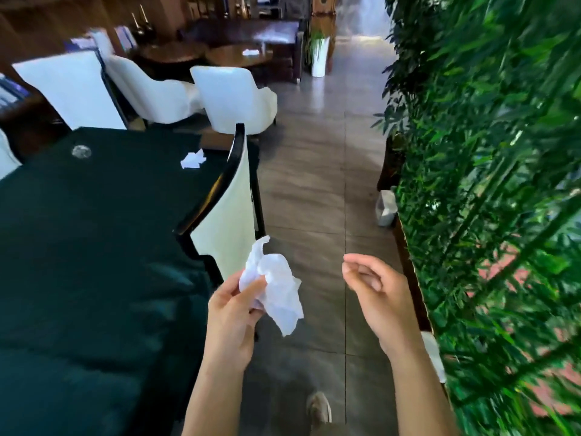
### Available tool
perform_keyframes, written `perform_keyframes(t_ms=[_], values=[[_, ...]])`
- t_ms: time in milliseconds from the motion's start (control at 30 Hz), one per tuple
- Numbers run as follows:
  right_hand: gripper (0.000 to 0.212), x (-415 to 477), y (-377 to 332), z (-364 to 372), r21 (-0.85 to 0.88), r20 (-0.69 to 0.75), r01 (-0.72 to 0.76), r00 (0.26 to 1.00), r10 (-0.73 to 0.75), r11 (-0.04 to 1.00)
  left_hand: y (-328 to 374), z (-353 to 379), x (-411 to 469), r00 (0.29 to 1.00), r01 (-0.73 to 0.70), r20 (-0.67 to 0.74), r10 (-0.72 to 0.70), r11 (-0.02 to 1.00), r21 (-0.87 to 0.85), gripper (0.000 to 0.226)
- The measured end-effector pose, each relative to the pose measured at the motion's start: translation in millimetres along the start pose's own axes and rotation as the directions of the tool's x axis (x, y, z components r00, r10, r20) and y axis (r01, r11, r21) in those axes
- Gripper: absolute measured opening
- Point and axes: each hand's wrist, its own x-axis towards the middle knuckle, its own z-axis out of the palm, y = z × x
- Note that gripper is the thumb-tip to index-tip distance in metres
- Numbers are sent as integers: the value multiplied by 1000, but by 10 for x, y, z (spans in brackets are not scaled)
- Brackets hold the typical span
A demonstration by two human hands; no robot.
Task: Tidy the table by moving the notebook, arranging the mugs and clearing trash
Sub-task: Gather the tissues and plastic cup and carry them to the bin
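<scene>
The left hand (234, 305) pinches a crumpled paper (276, 291) over the floor, just off the tabletop (94, 231) edge. The right hand (374, 284) holds nothing, its fingers loosely curled. I judge the trash step half done: a second wad (192, 159) lies on the tabletop's far side, and the held paper has yet to reach what may be a bin (386, 207) by the plants (487, 152). I see no notebook or mugs, so I cannot judge those steps.
</scene>
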Motion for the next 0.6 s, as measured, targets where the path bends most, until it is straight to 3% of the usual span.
perform_keyframes(t_ms=[333, 600], values=[[14, 1758, -118, 128, -26, 84, -34, 996, 36, 999, 201, 710, 1550, 996, 39, -80, -40, 999, -17, 13], [13, 2877, -34, 289, -40, 53, -46, 997, 48, 998, 307, 1129, 2746, 999, 32, -43, -33, 999, -42, 11]])
